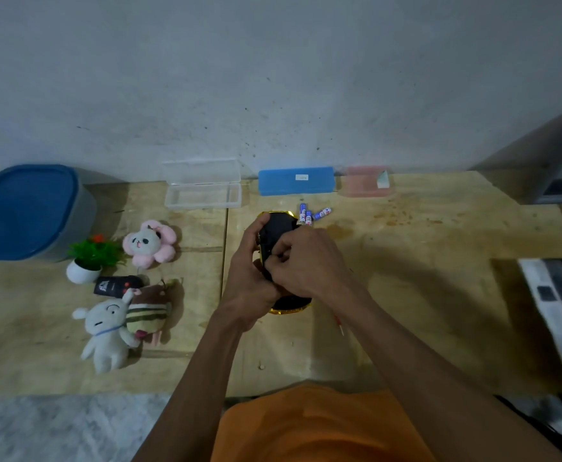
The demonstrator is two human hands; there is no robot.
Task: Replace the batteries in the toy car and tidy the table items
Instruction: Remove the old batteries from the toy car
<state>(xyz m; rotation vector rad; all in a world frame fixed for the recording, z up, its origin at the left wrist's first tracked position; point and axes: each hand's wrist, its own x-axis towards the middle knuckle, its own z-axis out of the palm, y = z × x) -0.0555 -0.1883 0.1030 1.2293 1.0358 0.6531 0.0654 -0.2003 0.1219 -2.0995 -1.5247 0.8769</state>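
Observation:
The toy car (278, 228), gold with a black underside, is turned belly-up above the table centre. My left hand (248, 278) grips its left side. My right hand (301, 261) curls over the underside, fingertips pinching at something small there that I cannot make out. Three blue-and-white batteries (311, 215) lie on the table just behind the car. A thin red-handled screwdriver (339, 325) lies on the table under my right forearm. A black remote (116, 285) lies at the left among the plush toys.
Along the wall stand an open clear case (203, 185), a blue case (296, 181) and a pink case (364, 181). At left are a blue-lidded bin (23, 211), a potted plant (89, 258) and three plush toys (149, 243). A newspaper (559, 295) lies at the right.

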